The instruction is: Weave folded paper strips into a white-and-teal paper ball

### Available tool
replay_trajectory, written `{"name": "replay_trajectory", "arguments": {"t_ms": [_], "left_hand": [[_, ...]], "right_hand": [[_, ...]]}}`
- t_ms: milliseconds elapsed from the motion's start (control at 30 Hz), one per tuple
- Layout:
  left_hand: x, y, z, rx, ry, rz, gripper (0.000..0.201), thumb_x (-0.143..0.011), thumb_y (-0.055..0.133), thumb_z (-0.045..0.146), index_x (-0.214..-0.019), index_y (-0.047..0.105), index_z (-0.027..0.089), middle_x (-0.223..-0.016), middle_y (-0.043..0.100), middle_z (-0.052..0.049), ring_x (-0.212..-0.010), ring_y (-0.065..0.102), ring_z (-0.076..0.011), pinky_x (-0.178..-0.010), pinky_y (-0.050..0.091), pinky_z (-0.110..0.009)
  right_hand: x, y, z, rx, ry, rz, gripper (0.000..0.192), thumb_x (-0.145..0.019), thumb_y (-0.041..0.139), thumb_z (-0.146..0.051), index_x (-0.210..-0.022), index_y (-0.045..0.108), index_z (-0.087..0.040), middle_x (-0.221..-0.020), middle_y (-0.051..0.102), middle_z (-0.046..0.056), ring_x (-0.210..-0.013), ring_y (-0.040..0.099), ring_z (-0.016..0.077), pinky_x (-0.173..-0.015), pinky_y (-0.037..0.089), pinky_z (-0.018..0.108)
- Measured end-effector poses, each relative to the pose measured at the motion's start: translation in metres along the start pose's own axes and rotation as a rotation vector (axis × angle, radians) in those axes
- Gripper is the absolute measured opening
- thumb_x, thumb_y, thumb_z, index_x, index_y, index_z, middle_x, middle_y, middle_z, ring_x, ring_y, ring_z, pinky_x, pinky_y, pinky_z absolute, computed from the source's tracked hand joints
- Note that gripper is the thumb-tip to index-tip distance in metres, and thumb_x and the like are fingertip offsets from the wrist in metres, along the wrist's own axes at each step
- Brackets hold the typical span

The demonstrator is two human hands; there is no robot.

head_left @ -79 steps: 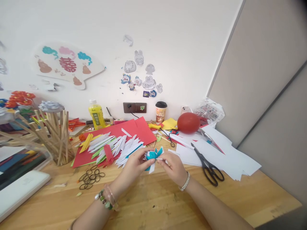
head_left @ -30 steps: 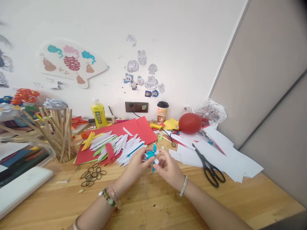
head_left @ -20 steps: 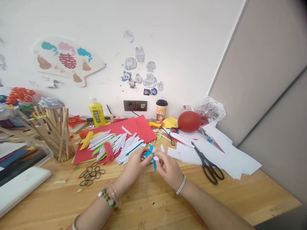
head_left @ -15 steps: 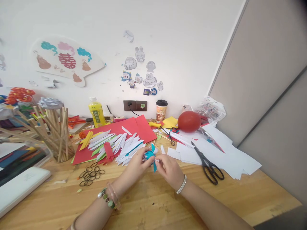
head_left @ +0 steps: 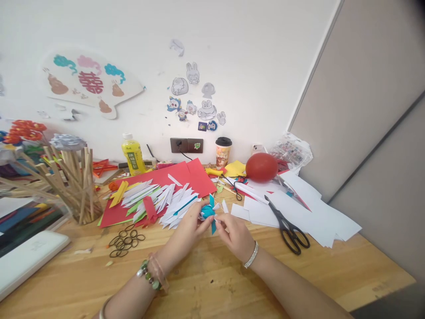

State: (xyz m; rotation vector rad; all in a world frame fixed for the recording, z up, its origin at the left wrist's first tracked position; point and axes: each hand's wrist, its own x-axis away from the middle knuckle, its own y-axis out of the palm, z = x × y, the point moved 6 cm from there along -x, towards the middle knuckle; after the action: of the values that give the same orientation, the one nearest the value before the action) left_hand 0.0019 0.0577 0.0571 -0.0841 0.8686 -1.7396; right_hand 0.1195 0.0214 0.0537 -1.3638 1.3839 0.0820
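Teal-white paper flower | both hands pinch it | yellow bottle label unreadable

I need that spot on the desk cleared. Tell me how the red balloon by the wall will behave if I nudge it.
The red balloon looks inflated and rounded, so it is probably very light and apt to roll or drift off. It rests on loose white paper sheets, which may slide with it. The black scissors lie close by; their blades could pop it.

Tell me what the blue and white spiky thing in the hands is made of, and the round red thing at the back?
The spiky thing, held by the left hand and right hand, looks like matte paper: flat folded strips with sharp creased points. The round red thing seems to be a rubber balloon: smooth skin with a soft sheen, though that look leaves it open.
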Motion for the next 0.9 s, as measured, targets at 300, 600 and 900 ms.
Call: {"name": "replay_trajectory", "arguments": {"t_ms": [300,600,900], "left_hand": [[0.0,-0.004,0.007,-0.086,0.006,0.005,0.031,-0.079,0.048,0.028,-0.108,0.048,0.018,-0.096,0.058,-0.008,-0.083,0.056,-0.0193,-0.075,0.046,-0.034],[0.001,-0.005,0.006,-0.067,0.007,0.0,0.029,-0.078,0.048,0.026,-0.106,0.049,0.018,-0.093,0.058,-0.006,-0.078,0.056,-0.0176,-0.071,0.046,-0.031],[-0.001,-0.018,-0.007,-0.113,0.063,0.166,0.048,-0.068,0.063,0.035,-0.11,0.048,0.019,-0.105,0.052,-0.009,-0.093,0.051,-0.0231,-0.08,0.043,-0.037]], "right_hand": [[0.002,0.003,0.001,0.028,-0.014,-0.009,0.014,-0.087,0.036,-0.02,-0.086,0.05,-0.018,-0.067,0.059,0.002,-0.058,0.056,0.013,-0.055,0.043,0.024],[0.003,0.004,0.005,-0.043,0.024,-0.031,0.014,-0.086,0.036,-0.02,-0.086,0.05,-0.018,-0.069,0.059,0.003,-0.062,0.056,0.0142,-0.058,0.044,0.025],[0.003,0.013,0.035,-0.591,0.44,0.037,0.009,-0.087,0.035,-0.025,-0.092,0.043,-0.021,-0.072,0.058,0.0,-0.064,0.059,0.0133,-0.064,0.047,0.027]]}}
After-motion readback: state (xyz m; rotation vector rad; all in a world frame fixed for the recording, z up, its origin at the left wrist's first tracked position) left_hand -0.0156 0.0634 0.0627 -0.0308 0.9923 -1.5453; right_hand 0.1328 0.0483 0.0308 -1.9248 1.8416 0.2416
